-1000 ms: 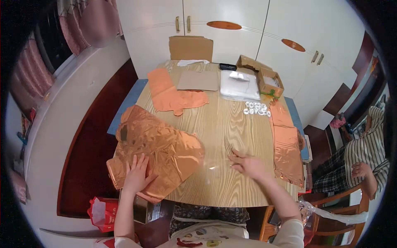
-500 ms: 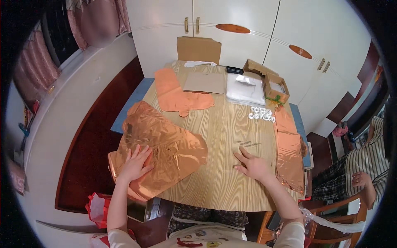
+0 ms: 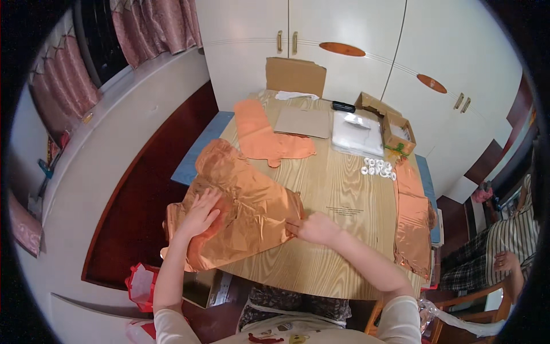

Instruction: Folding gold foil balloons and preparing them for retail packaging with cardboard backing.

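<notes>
A large, wrinkled copper-coloured foil balloon [image 3: 252, 195], flat and uninflated, covers the table's left front and hangs past its edge. My left hand [image 3: 200, 213] lies on its left part, fingers stretched out over the foil. At the balloon's right edge, my right hand [image 3: 315, 228] has its fingers curled, with the fingertips closed at the foil. Beside that hand, a clear plastic bag [image 3: 345, 210] with small dark print lies flat on the wood. Another flat copper balloon [image 3: 255, 135] rests at the back left. Folded copper foil [image 3: 412, 223] lies along the right edge.
On the wooden table [image 3: 321, 269] are several white ribbon rolls [image 3: 378, 167], a stack of clear packets [image 3: 358, 135], a cardboard sheet [image 3: 302, 122], a small open box [image 3: 399, 135] and a black object [image 3: 343, 106]. A person in stripes [image 3: 510, 229] is at the right, by a wooden chair.
My right hand has moved left from the clear bag to the foil balloon's right edge, its fingers curling. My left hand stays on the foil. The whole view has shifted slightly.
</notes>
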Action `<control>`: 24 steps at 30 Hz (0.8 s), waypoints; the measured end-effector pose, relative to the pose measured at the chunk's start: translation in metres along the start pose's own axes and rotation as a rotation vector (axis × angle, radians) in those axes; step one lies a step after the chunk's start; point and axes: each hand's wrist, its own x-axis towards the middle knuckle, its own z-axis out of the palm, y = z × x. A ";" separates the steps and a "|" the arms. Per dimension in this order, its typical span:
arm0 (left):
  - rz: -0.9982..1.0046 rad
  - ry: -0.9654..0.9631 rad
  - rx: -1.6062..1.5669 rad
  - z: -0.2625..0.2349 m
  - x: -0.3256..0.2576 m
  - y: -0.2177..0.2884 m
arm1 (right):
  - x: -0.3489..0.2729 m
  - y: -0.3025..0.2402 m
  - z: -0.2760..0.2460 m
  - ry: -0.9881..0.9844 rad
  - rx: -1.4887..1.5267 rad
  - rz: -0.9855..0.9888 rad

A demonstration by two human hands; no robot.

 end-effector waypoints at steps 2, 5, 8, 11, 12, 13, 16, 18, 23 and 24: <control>-0.023 0.110 0.098 -0.007 -0.008 -0.006 | 0.003 0.006 0.011 0.045 0.032 -0.015; -0.353 0.094 0.267 -0.023 -0.025 -0.004 | 0.007 -0.001 -0.004 -0.056 0.062 0.064; -0.532 0.229 0.071 -0.014 -0.060 -0.063 | 0.017 -0.017 -0.002 0.049 0.011 0.069; -0.716 0.331 -0.320 -0.014 -0.069 -0.080 | 0.023 -0.023 0.010 0.045 -0.112 0.049; -0.801 0.324 -0.501 -0.018 -0.064 -0.065 | 0.022 -0.023 0.014 -0.003 -0.160 0.053; -0.889 0.327 -0.678 -0.024 -0.063 -0.056 | 0.023 -0.021 0.018 -0.032 -0.112 0.071; -0.710 0.322 -0.812 -0.021 -0.070 -0.058 | 0.021 -0.016 0.012 -0.090 0.031 0.116; -0.573 0.267 -0.708 -0.018 -0.079 -0.069 | 0.016 -0.020 -0.005 -0.088 0.127 0.138; -0.423 0.144 0.236 -0.028 -0.064 -0.006 | -0.019 -0.041 -0.022 -0.040 0.032 0.180; -0.419 0.236 0.433 -0.024 -0.065 0.004 | -0.023 -0.044 -0.022 0.005 0.026 0.173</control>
